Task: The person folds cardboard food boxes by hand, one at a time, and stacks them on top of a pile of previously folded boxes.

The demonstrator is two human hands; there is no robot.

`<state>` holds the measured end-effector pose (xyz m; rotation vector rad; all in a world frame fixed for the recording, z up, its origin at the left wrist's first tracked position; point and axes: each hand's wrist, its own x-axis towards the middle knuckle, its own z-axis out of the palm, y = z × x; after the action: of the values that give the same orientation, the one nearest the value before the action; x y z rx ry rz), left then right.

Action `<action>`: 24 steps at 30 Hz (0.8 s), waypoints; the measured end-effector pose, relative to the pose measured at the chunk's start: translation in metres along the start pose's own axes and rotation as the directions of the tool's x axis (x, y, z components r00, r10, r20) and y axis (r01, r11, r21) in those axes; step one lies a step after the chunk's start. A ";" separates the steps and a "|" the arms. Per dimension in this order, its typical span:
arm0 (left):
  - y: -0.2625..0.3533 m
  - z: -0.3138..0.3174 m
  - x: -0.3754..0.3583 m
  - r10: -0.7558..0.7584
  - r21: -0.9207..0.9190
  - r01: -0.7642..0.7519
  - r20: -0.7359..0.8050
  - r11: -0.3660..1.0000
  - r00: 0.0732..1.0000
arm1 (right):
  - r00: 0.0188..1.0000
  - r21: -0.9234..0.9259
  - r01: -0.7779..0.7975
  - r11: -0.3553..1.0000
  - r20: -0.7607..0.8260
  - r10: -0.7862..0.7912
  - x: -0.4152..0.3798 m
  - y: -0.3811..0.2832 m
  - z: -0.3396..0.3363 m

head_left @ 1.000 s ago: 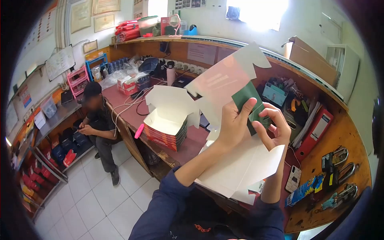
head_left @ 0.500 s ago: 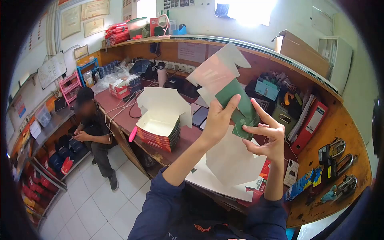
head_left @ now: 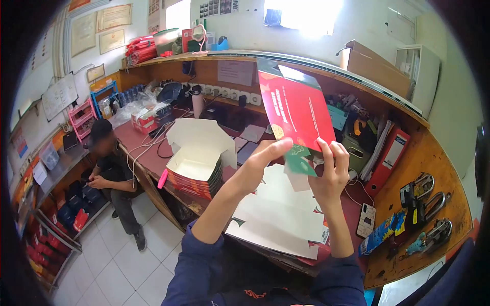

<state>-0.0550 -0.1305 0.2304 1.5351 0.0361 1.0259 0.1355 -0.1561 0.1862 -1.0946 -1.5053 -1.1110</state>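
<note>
A red and green printed cardboard box blank (head_left: 298,109) is raised in front of me, its red printed face towards me. My left hand (head_left: 261,162) is closed on its lower left edge with the thumb on the card. At the lower right edge, my right hand (head_left: 331,166) pinches the card near a green flap. Below both hands lies a pile of flat box blanks (head_left: 275,219), white side up. To the left stands a stack of nested folded boxes (head_left: 196,178), the top one with its lid raised and its cream inside showing.
A pink marker-like item (head_left: 163,179) sticks out beside the box stack. Padlocks (head_left: 434,237), a phone (head_left: 365,220) and a red binder (head_left: 390,160) are on the right. A seated person (head_left: 109,178) is at the left. A pink bottle (head_left: 197,102) stands behind.
The blank has turned from its pale inner side to its red printed face. Both hands have shifted down slightly along with the turn, still gripping it. The view has moved slightly.
</note>
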 end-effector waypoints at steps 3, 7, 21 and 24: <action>-0.002 0.002 0.000 0.017 0.267 0.005 -0.083 0.964 0.996 | 0.986 0.064 -0.150 0.987 0.078 0.145 -0.004 -0.008 -0.005; -0.043 -0.008 0.010 0.418 0.408 -0.377 -0.013 0.832 0.909 | 0.983 0.198 -0.172 0.965 0.097 0.155 0.003 -0.023 -0.015; -0.076 0.003 0.044 0.247 -0.009 -0.268 -0.357 0.963 0.901 | 0.973 0.149 -0.225 0.963 0.084 0.214 -0.008 -0.025 0.020; -0.080 -0.003 0.042 0.027 -0.316 -0.068 -0.132 0.946 0.991 | 0.941 0.185 -0.332 0.925 0.128 0.312 -0.006 -0.021 0.011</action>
<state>0.0100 -0.0833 0.1891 1.1802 -0.0772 1.1071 0.1139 -0.1499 0.1759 -1.2119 -1.4136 -0.6689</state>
